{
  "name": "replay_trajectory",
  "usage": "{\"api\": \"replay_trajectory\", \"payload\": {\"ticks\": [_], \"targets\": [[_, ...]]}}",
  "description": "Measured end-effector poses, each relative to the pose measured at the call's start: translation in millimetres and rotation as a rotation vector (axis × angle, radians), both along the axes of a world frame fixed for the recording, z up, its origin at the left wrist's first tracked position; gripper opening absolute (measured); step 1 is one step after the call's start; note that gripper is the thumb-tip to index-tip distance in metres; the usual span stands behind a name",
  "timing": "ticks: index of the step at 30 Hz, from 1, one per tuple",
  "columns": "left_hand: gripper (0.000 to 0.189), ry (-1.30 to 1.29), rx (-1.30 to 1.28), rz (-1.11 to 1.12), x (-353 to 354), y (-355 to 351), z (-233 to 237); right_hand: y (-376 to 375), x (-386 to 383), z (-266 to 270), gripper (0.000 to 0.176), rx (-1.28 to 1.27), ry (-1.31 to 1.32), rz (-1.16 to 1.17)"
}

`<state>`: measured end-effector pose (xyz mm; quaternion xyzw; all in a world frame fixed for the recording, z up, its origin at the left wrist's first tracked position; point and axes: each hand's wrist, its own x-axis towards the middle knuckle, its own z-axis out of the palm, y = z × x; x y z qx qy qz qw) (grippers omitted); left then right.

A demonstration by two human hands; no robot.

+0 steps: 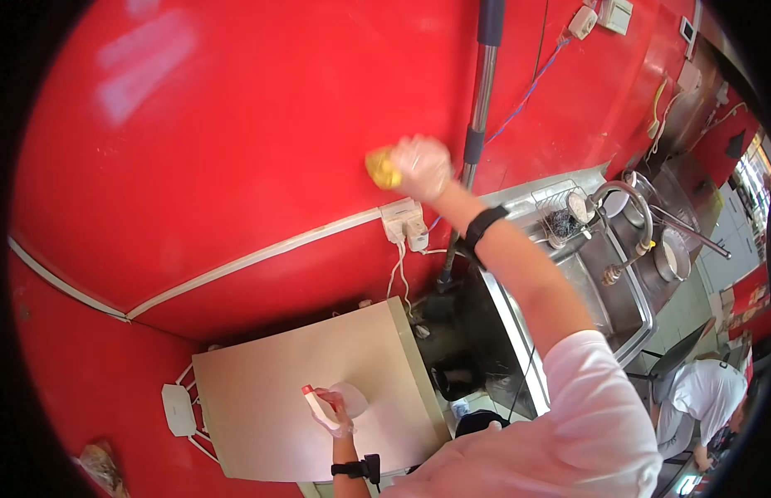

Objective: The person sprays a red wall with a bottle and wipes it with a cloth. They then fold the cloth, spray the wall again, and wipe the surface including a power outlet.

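Observation:
My right hand (423, 168), in a clear plastic glove, is closed round a yellow cloth (384, 168) at the red wall (261, 149). Just below it is a white power socket (402, 220) with plugs and cables. Lower down, my left hand (337, 412), also in a clear glove, grips what looks like a white spray bottle (320, 407) with a red tip. It is held above a pale, flat-topped cabinet (277, 365). Part of the bottle is hidden by my fingers.
A metal pole (482, 91) stands against the wall beside my right arm. To the right are a steel sink (580, 278) with a curved tap (643, 203), and a wire rack. A white router (178, 409) sits by the cabinet. Another person (707, 390) is at lower right.

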<state>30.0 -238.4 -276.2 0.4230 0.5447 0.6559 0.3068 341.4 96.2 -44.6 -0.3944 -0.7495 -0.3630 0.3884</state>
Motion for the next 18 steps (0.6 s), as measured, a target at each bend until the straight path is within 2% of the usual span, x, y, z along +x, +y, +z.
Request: {"api": "replay_trajectory", "payload": {"ticks": [2,3,5,8,10,12,14,15,16,17,18], "targets": [[0.043,-0.743,0.083,-0.001,4,3,4,-6,-5,-45,0.01,-0.117,-0.188,0.112],[0.043,-0.739,0.087,0.002,1,1,4,-9,-6,-41,0.009,-0.109,-0.174,0.107],[0.046,-0.214,-0.003,-0.04,-3,-1,-2,-6,-5,-26,0.009,-0.072,-0.103,0.086],[0.046,-0.184,0.07,-0.018,0,3,-3,-3,10,63,0.009,0.08,-0.071,-0.034],[0.047,-0.14,-0.027,0.002,0,1,0,-1,21,127,0.011,0.268,0.005,-0.139],[0.045,-0.092,0.076,-0.011,-2,3,-6,8,28,177,0.015,0.063,0.162,-0.522],[0.04,-0.089,-0.028,0.049,7,3,15,-5,15,225,0.022,0.157,0.433,-0.173],[0.038,-0.098,-0.023,0.026,6,3,16,-78,-23,252,0.024,-0.492,0.931,-0.072],[0.036,-0.109,-0.019,0.004,6,2,16,-55,-20,236,0.024,-0.506,0.928,-0.071],[0.034,-0.29,0.028,0.017,5,4,9,-13,-12,206,0.025,-0.111,0.652,-0.233],[0.034,-0.292,0.02,0.026,7,4,12,14,-7,175,0.027,0.28,0.355,-0.374]]}}
